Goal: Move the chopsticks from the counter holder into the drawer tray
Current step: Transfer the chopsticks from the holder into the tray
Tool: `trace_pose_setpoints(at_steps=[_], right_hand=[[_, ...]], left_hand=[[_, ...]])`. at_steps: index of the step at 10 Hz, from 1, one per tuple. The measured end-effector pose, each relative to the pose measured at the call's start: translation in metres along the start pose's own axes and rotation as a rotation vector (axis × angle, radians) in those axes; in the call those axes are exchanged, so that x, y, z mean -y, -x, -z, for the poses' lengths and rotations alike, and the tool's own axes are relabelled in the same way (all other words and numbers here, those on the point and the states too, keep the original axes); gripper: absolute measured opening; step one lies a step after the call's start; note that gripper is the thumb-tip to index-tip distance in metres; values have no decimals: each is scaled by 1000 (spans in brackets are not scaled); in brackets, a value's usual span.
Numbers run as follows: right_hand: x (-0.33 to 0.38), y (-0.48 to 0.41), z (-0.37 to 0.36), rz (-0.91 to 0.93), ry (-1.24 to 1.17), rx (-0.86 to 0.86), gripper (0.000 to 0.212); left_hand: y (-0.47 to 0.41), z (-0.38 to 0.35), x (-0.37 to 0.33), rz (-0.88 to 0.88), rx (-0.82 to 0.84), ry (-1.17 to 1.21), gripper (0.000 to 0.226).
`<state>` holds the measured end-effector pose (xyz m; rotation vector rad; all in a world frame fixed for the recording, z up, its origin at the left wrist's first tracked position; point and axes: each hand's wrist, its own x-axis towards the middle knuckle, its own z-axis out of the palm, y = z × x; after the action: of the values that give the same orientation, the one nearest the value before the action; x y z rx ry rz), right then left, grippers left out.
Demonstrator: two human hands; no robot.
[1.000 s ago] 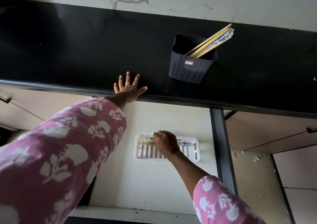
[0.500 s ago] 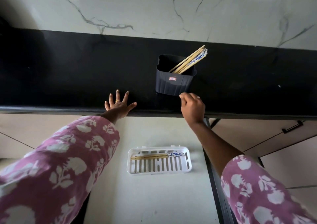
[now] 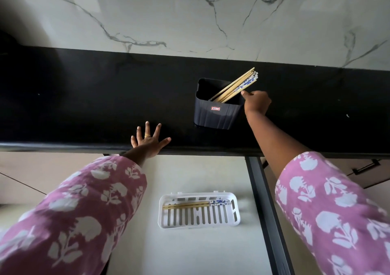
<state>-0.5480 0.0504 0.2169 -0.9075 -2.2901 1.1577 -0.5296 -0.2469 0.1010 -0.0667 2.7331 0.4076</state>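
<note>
I have the right hand (image 3: 256, 102) up at the black plastic holder (image 3: 215, 114). Its knuckles face me and its fingers are curled toward the bundle of chopsticks (image 3: 238, 87). One fingertip touches the lowest stick, just below the blue-patterned ends. From behind the hand I cannot tell whether thumb and finger have closed on a stick yet. The chopsticks lean up and away to the right of those fingers and overhang the holder's rim. I judge that is why the hand goes in at the side, where the ends stand free, not down into the holder. The left hand (image 3: 148, 143) lies flat on the front edge of the black counter (image 3: 84, 97), well to the left of the working fingers. Its fingers are spread and hold nothing, probably bracing the reach. Far below both hands, in the open drawer (image 3: 190, 249), sits the white slotted tray (image 3: 234, 222). A pair of chopsticks (image 3: 190, 204) already lies lengthwise along its far side, so the near slots are free for more.
</note>
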Motion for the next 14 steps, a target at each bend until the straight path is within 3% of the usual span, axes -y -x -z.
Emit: trace_pose_setpoints(at_steps=[1, 2, 4, 8, 12, 14], right_hand=[[2, -15, -9, -193, -196, 36, 48], [4, -22, -18, -251, -276, 64, 55], [8, -28, -27, -198, -298, 54, 33], [16, -21, -17, -207, -412, -111, 25], [43, -11, 47, 31, -814, -159, 18], [60, 12, 72, 132, -949, -32, 8]], left_hand=[[0, -2, 2, 3, -1, 1, 73], [0, -1, 3, 13, -3, 1, 73], [0, 1, 2, 9, -3, 10, 72], [-1, 4, 5, 11, -23, -8, 72], [5, 4, -1, 9, -8, -25, 71], [8, 7, 0, 4, -2, -25, 72]])
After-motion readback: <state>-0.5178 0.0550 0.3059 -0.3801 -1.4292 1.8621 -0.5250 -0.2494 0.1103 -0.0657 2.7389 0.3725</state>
